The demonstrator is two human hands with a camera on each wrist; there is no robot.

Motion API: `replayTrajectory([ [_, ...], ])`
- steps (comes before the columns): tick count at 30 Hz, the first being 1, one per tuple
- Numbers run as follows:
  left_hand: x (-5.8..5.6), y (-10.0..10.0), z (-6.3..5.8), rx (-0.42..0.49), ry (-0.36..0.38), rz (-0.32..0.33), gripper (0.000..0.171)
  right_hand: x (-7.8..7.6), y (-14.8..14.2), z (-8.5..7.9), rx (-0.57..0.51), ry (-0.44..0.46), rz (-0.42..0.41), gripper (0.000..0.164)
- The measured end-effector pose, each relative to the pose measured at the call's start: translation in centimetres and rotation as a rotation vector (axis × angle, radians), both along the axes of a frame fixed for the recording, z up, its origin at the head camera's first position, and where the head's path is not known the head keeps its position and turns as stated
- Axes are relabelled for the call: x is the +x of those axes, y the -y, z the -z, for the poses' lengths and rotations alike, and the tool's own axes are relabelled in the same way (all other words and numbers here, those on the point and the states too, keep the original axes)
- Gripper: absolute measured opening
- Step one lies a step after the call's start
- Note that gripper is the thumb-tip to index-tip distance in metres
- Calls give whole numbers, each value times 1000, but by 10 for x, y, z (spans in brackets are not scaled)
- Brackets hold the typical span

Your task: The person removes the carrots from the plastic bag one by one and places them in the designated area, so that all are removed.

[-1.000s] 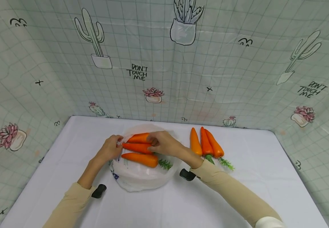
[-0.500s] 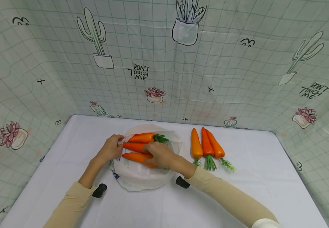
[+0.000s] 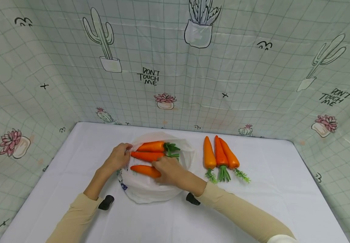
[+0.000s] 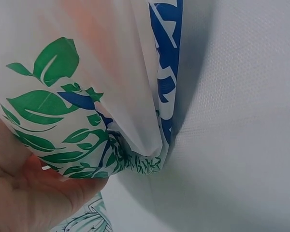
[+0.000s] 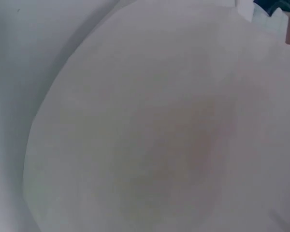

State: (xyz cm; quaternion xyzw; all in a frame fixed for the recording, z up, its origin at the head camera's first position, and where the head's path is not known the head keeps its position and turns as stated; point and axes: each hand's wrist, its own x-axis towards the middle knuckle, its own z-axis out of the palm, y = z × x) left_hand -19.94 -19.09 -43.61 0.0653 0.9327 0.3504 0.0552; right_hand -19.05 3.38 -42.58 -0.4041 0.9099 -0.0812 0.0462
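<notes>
A white plastic bag (image 3: pixel 150 195) lies with its mouth spread and three orange carrots inside, tips to the left. My left hand (image 3: pixel 118 157) pinches the bag's left edge; in the left wrist view, green leaves and blue lettering are printed on the bag (image 4: pixel 58 111). My right hand (image 3: pixel 172 171) grips the thick end of the front carrot (image 3: pixel 144 170), covering its green top. Behind it lie the middle carrot (image 3: pixel 147 156) and the back carrot (image 3: pixel 152 146), leafy top showing. Pale bag film (image 5: pixel 101 125) fills most of the right wrist view.
To the right of the bag, three more carrots lie side by side on the white-covered table (image 3: pixel 260 182): a left one (image 3: pixel 209 155), a middle one (image 3: pixel 220 153) and a right one (image 3: pixel 230 155). A printed cloth backdrop (image 3: pixel 175 60) rises behind and at both sides.
My right hand has moved from the back carrots toward the front one and gripped it. That carrot has shifted slightly nearer, widening its gap to the middle one. My left hand has stayed put.
</notes>
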Motion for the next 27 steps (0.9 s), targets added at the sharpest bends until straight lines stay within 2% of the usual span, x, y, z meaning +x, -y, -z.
replayTrajectory([
  [6,-1,1,-1,21,2,3,36,-1,-8,-6,-37,90,39,24],
  [10,-2,2,0,26,-8,3,36,-3,-16,-11,-109,122,51,40],
  [16,-4,2,3,23,-29,-8,34,-5,-30,-20,-170,170,94,37],
  [18,-4,2,4,26,-40,-8,34,-6,-37,-24,-187,199,121,40],
  [23,-3,3,4,34,-29,-22,32,-10,-50,-29,-272,252,169,47],
  [27,-2,2,4,27,-18,-35,32,-13,-57,-31,-349,279,176,46],
])
